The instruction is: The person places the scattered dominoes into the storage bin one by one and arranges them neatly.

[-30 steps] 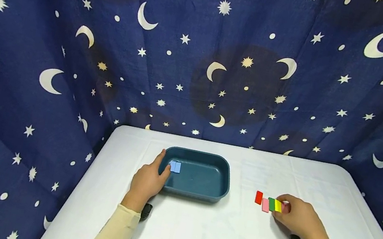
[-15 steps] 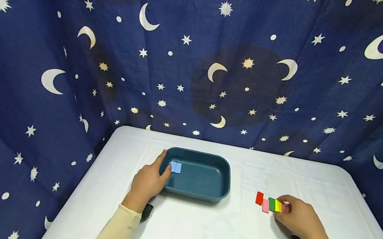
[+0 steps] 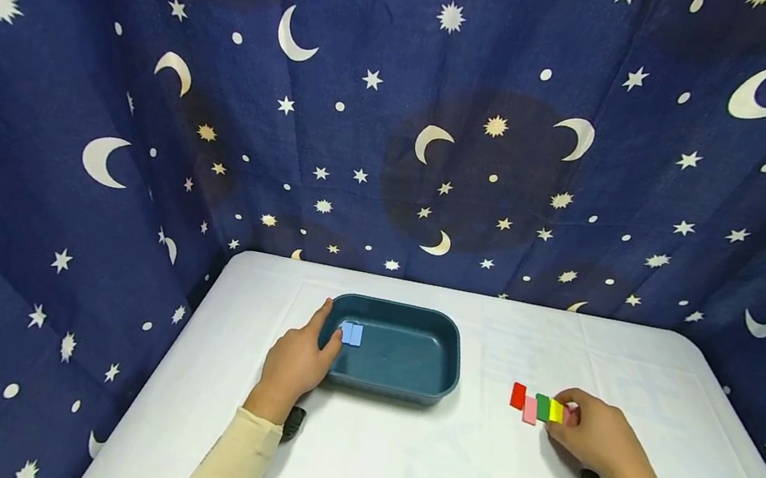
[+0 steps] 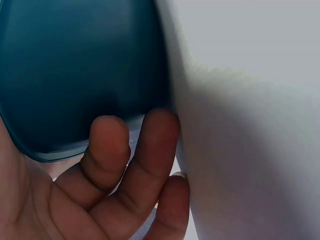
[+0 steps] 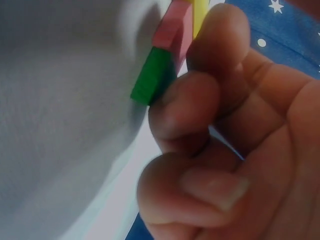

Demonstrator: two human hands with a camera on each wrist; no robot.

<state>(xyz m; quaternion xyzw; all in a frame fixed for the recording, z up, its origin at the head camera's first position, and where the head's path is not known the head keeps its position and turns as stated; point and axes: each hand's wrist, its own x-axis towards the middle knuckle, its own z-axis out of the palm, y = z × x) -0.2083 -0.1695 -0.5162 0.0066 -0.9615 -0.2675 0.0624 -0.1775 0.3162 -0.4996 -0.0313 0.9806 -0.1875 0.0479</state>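
Note:
My left hand grips the left end of a dark teal plastic tray, its thumb over the rim. In the left wrist view several curled fingertips lie against the tray's wall. Two light blue blocks sit inside near the thumb. Over on the right, my right hand pinches a small yellow block between thumb and index finger. Beside it, leftward, stand a green block, a pink block and a red block. Another pinkish block is partly hidden under the right hand.
Everything stands on a table with a white cloth. A dark blue curtain with moons and stars hangs behind and at both sides. White cloth lies between the tray and the row of blocks.
Both hands, the tray and the blocks hold their places. Only a very slight shift of the whole head view shows.

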